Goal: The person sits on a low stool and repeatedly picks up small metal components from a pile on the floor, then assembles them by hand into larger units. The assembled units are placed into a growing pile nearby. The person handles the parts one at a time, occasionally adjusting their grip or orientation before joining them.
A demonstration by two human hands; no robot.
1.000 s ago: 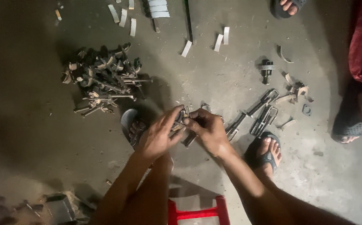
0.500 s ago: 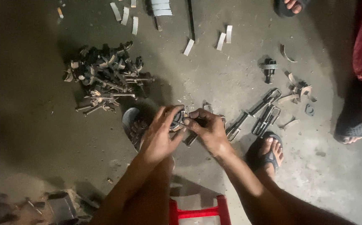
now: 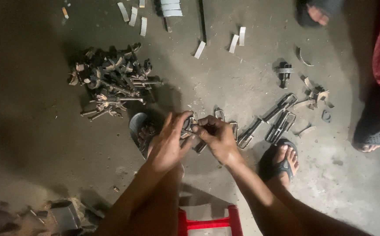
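Metal, dark and greasy: one small clamp-like part (image 3: 190, 126), held between both hands above the concrete floor (image 3: 36, 144).

Landmark: the held part.
- Far left and beyond it: pile of bolted metal fittings (image 3: 111, 83), on the floor, well apart.
- Just left: left hand (image 3: 168, 142), fingers curled shut round the part's left end.
- Just right: right hand (image 3: 218, 137), fingertips pinched on its right end; both hands equally near, touching it. Long axis seems to run left to right, tilted; partly hidden.
- Right: row of long metal brackets (image 3: 279, 122) lying on the floor.
- Nearer, below: red stool (image 3: 207, 223).
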